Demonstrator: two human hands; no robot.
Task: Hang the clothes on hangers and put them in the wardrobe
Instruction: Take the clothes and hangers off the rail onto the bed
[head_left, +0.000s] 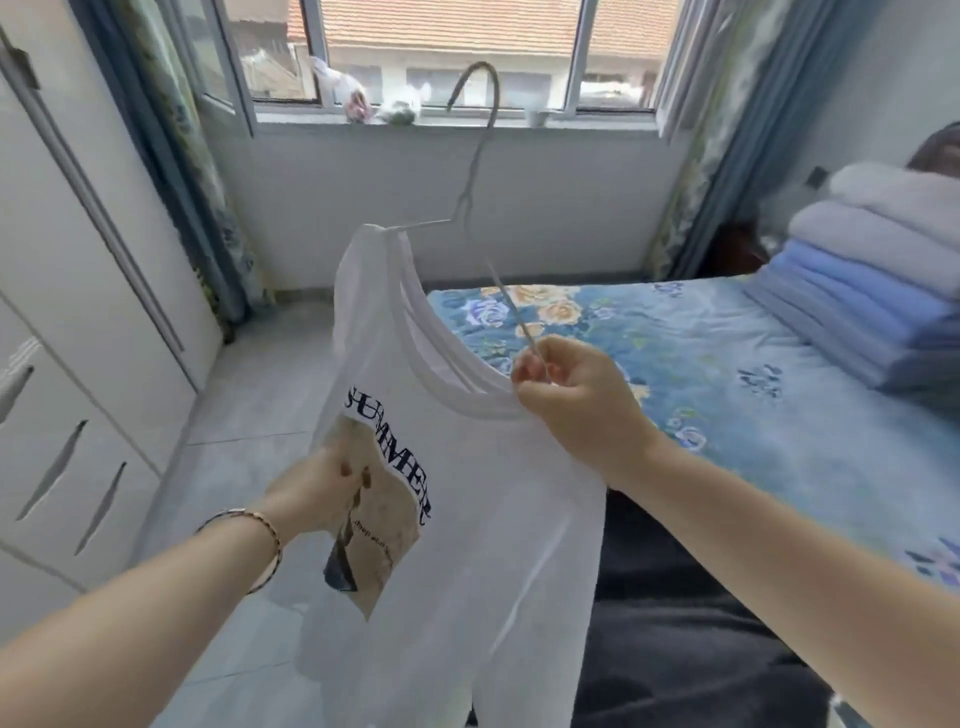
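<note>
Here, my right grip (566, 395) is closed in a pinch on the lower arm of a thin wire hanger (474, 166), and it catches the collar of the white T-shirt (493, 493) at the same spot. The hanger's other arm is tucked inside one shoulder of the shirt, and that shoulder sits highest. The hook points up in front of the window (441, 52). The whole hanger is tilted, so the collar slopes down from that shoulder to my right fingers.

My left grip (317, 493) holds the shirt at its left side. The fingertips are behind the thin cloth and show through it beside the "SUMMER" print. A bracelet (260, 535) circles that wrist.

The shirt hangs in the air between my two arms, above the floor and just beside the bed (675, 338), which has a blue flowered sheet. A dark garment (675, 623) lies on the near end of the bed. A stack of folded blue and grey cloth (872, 291) sits at the far right. The white wardrobe (78, 312) stands to my left, well apart from the shirt.
</note>
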